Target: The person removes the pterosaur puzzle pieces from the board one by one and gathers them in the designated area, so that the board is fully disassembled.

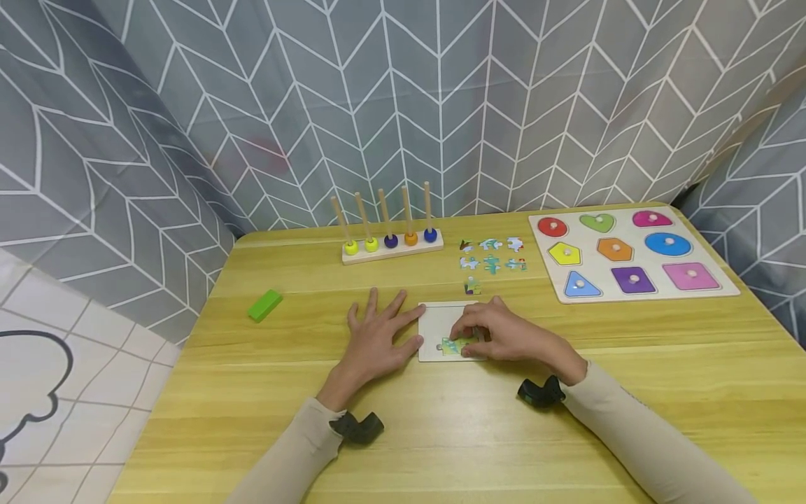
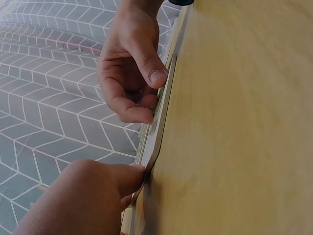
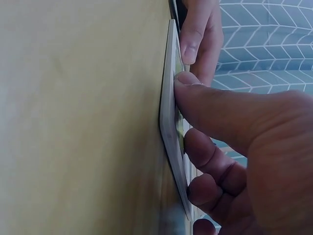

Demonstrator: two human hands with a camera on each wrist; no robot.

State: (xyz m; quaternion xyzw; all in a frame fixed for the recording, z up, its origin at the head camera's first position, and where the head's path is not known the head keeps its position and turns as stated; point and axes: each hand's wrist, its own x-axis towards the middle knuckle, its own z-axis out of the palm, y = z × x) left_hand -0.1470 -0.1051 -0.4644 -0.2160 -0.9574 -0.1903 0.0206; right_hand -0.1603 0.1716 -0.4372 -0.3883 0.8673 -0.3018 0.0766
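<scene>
1. Two beige sleeves point(image 1: 630, 434) enter from the bottom of the frame.
2. The yellow wooden table point(image 1: 661, 371) fills the lower half; grey chevron curtains point(image 1: 441, 91) hang behind it.
3. The left hand point(image 1: 378, 336) lies flat, fingers spread, thumb touching the left edge of the white puzzle tray point(image 1: 437, 318) at frame centre.
4. The right hand point(image 1: 504, 336) curls its fingers, pinching a green puzzle piece point(image 1: 455, 345) on the tray's lower part.
5. The loose puzzle pieces point(image 1: 491, 255) lie above centre.
</scene>
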